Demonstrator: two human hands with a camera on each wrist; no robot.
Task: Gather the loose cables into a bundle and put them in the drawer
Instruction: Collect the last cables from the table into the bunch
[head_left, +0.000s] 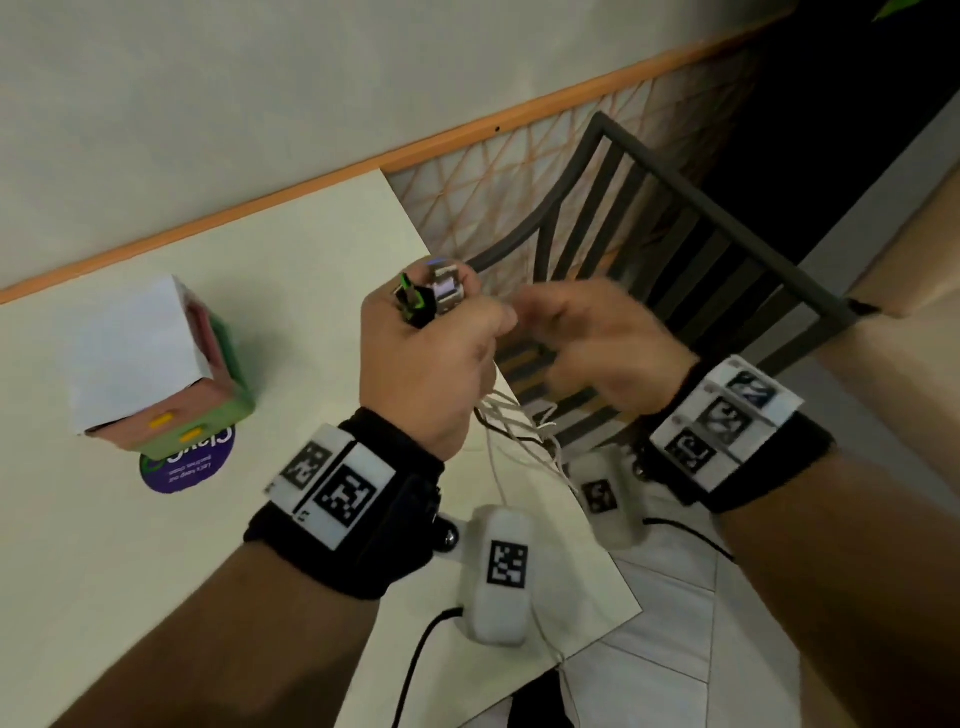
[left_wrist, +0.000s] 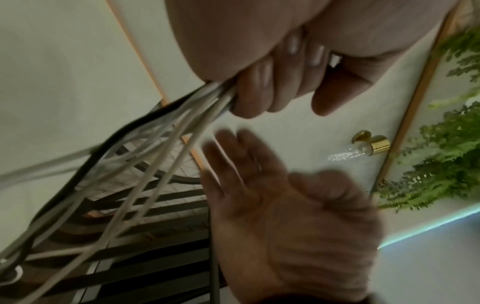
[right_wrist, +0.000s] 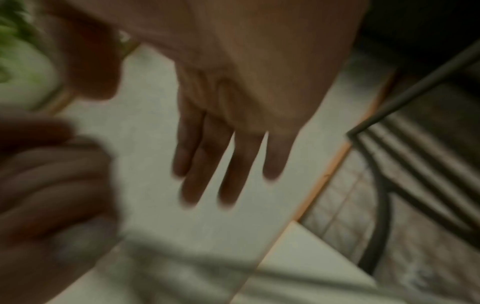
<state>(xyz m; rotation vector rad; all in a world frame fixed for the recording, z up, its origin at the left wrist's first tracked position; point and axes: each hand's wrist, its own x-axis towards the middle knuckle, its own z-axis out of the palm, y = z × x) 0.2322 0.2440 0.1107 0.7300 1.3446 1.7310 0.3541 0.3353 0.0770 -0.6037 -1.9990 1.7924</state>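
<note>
Over a pale table (head_left: 156, 545), the left hand (head_left: 426, 364) grips thin, floppy white and black cables (left_wrist: 155, 144) near their plugs; the right hand (left_wrist: 285, 216) is wide open. Hold them all together, or they may slip.

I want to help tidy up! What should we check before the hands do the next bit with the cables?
1. Left hand grips the cables: ok.
2. Plug ends poke out together above the fist: ok.
3. Long ends gathered up: not ok, they dangle loose over the table edge.
4. Right hand free to help: ok, open and empty.
5. Drawer open and ready: cannot tell, none is in view.
</note>
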